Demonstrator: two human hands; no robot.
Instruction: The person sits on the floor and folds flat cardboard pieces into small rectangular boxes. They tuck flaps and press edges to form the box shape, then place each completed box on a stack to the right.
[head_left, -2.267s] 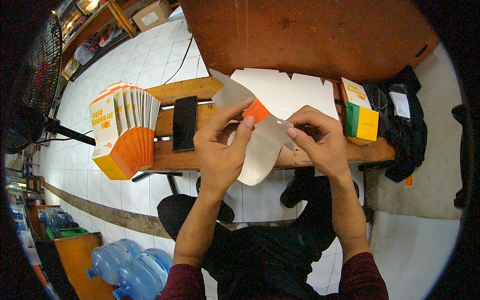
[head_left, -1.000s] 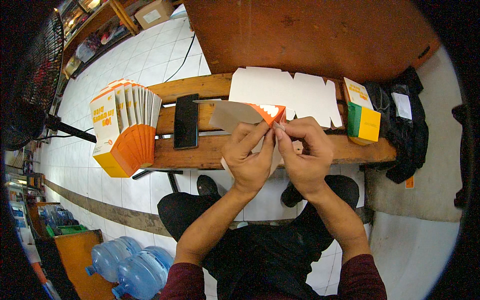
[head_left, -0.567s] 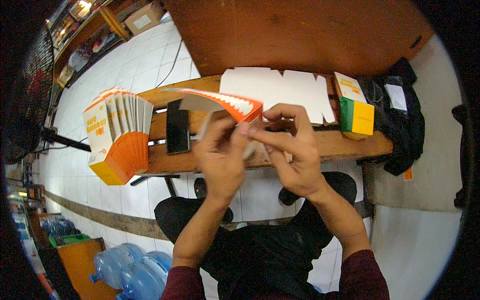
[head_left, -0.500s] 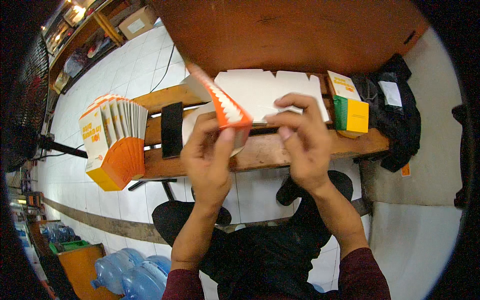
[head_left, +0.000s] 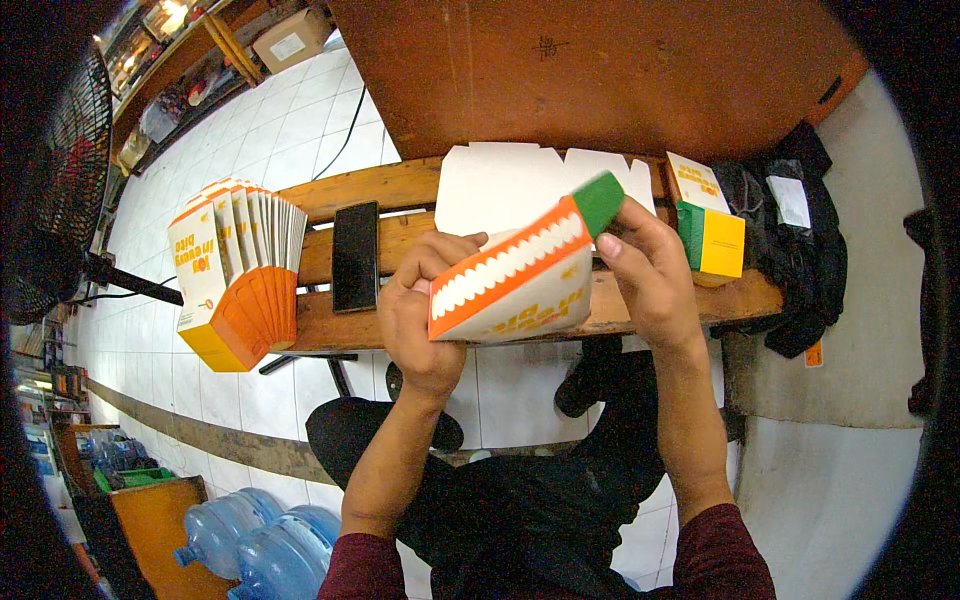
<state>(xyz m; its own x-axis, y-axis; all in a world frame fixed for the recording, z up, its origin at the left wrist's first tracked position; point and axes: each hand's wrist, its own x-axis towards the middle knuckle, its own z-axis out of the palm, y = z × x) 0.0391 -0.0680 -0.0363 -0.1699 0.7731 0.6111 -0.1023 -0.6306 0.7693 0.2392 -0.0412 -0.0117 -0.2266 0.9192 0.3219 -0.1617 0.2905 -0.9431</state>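
Above the front edge of the bench, both of my hands hold a folding food carton (head_left: pixel 515 285) of white card with an orange, scallop-edged side. My left hand (head_left: pixel 418 318) is closed round its left end, the thumb hidden behind the carton. At the other end, my right hand (head_left: pixel 655 285) pinches the green flap (head_left: pixel 600 203) between thumb and fingers. The carton is tilted, with its green end higher. Flat white carton blanks (head_left: pixel 495 190) lie on the wooden bench (head_left: pixel 405 238) just behind it.
A fanned row of nested cartons (head_left: pixel 215 255) stands at the bench's left end, beside a black phone (head_left: pixel 355 257). On the right are another carton (head_left: pixel 718 240) and a black bag (head_left: pixel 815 250). A fan (head_left: pixel 70 190) and blue water bottles (head_left: pixel 285 555) are at the left.
The carton has turned and opened out lengthwise between my hands, showing its orange side and green flap. My right hand, apart from it before, has moved right and now grips the flap.
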